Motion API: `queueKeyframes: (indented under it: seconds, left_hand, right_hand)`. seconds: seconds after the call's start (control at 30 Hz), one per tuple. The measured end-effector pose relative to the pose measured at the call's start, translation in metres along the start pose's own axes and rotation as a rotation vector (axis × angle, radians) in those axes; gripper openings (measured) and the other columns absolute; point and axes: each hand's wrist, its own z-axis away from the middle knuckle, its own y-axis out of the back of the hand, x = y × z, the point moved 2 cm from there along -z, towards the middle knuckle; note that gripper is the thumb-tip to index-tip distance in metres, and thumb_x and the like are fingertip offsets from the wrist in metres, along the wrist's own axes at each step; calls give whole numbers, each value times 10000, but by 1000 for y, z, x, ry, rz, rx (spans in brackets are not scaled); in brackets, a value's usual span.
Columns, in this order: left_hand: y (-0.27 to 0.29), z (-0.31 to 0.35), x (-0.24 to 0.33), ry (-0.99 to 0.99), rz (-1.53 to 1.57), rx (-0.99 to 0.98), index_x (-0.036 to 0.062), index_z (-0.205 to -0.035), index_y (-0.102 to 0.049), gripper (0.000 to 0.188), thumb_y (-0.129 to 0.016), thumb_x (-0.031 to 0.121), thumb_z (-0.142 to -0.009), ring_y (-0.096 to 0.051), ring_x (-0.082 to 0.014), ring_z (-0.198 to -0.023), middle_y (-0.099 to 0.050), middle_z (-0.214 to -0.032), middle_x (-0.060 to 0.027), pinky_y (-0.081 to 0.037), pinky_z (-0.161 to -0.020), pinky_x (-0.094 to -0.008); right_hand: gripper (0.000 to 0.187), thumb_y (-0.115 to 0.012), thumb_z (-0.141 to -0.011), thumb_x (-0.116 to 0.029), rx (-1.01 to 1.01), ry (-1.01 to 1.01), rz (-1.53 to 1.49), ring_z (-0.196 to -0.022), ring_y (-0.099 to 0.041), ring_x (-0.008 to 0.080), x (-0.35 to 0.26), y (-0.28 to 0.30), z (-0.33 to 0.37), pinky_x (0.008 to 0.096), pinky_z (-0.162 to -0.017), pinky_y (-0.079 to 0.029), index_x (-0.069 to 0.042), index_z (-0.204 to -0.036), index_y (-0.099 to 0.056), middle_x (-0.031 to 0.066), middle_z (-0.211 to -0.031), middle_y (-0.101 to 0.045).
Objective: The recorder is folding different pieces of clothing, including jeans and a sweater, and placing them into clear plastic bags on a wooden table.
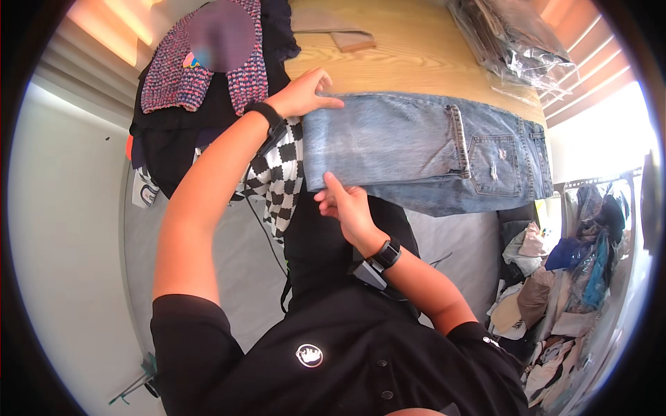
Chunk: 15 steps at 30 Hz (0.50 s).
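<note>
A pair of faded blue jeans (pixel 388 139) lies folded lengthwise on the wooden table, waistband to the right, with a back pocket facing up. One leg is doubled back, so its hem sits beside the pocket. At the far left corner of the fold is my left hand (pixel 303 95); its thumb rests on the denim and the fingers stand apart from it. My right hand (pixel 350 213) is at the near left corner, thumb tip against the denim edge, other fingers loosely bent below. Neither hand visibly grips the cloth.
Dark garments (pixel 163 149), a knitted multicoloured piece (pixel 177 90) and black-and-white checked cloth (pixel 281 177) lie left of the jeans. Clear-bagged clothing (pixel 520 41) sits at the table's far right. A beige strip (pixel 354 38) lies at the back. Bagged clothes (pixel 583 270) fill the right side.
</note>
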Motion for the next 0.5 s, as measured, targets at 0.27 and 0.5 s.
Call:
queueKeyframes:
  seconds: [0.27,0.5]
  left_hand:
    - [-2,77,64,-144,-195,126,-2,-1063,-611,315,-643,215,-837,-515,-322,-1121,-537,-1188,-177,-408,-961,-382]
    - [-39,107,68,-99,-401,21,18,-1386,-356,742,-653,403,-825,-196,-400,-1379,-202,-1476,-271,-226,-1106,-441]
  right_hand:
    - [324,-661,-874,-302,-168,-53,-154,-601,-564,75,5,-2,8,226,-590,-479,7,-932,-584,32,-744,-634]
    - [281,-646,-884,-243,-299,-112,-18,-693,-598,86,-1,31,10,227,-649,-502,-5,-1025,-595,25,-818,-630]
